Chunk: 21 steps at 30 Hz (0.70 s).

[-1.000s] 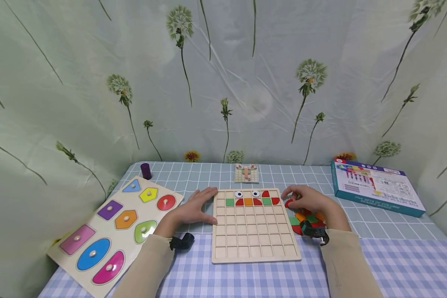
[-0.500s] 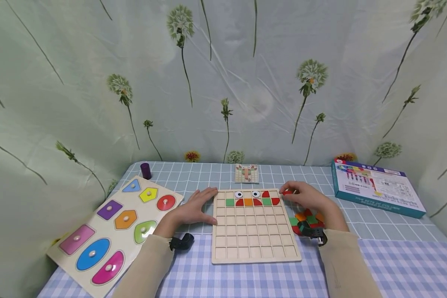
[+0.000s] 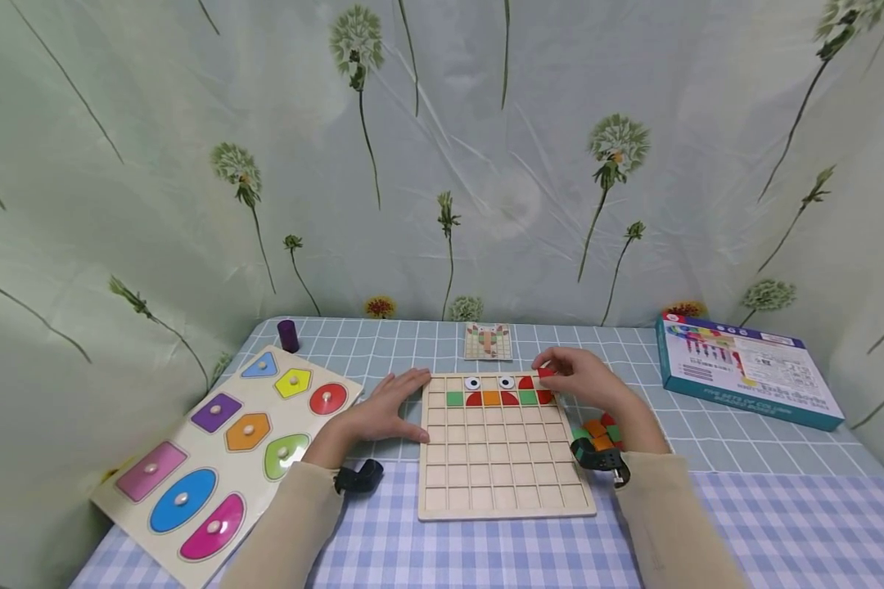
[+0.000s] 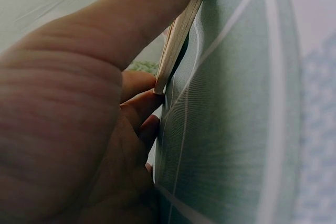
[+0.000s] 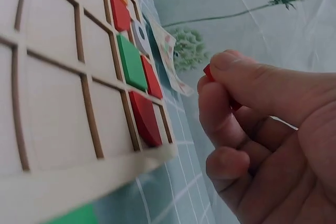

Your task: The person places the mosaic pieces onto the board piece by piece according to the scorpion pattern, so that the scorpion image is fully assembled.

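Got the wooden board [image 3: 502, 458] flat in front of me, left hand [image 3: 383, 413] touching its left edge, thumb spread away from the fingers. My right hand [image 3: 585, 380] is pinching a little red piece [image 3: 545, 373] by the far right corner.

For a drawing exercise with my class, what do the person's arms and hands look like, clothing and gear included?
The left sleeve and right sleeve are beige and reach the wrists. The left wrist device and right wrist device are small and black. The hands wear no gloves.
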Each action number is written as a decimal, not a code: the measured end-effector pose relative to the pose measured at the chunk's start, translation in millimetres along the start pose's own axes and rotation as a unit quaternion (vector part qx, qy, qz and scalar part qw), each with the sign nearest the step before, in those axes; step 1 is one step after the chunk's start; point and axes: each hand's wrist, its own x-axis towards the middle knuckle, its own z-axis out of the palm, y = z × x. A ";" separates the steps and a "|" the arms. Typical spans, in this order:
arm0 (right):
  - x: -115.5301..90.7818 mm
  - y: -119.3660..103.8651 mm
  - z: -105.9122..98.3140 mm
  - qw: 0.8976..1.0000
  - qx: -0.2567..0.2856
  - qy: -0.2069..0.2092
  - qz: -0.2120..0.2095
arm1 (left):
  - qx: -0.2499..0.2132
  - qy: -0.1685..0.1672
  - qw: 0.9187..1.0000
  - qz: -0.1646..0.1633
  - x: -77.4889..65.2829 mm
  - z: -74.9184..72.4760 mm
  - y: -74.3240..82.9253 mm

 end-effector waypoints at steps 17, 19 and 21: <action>9.9 -21.1 25.2 0.999 0.029 -0.017 -0.010 | -0.003 0.007 1.000 0.001 -1.0 -1.0 1.3; 11.1 -22.9 27.7 0.999 0.027 -0.015 -0.011 | 0.000 0.006 1.000 -0.001 -0.6 -0.8 0.7; 11.9 -24.0 30.1 0.999 0.029 -0.019 -0.014 | 0.003 0.009 1.000 0.004 0.1 -0.5 -0.2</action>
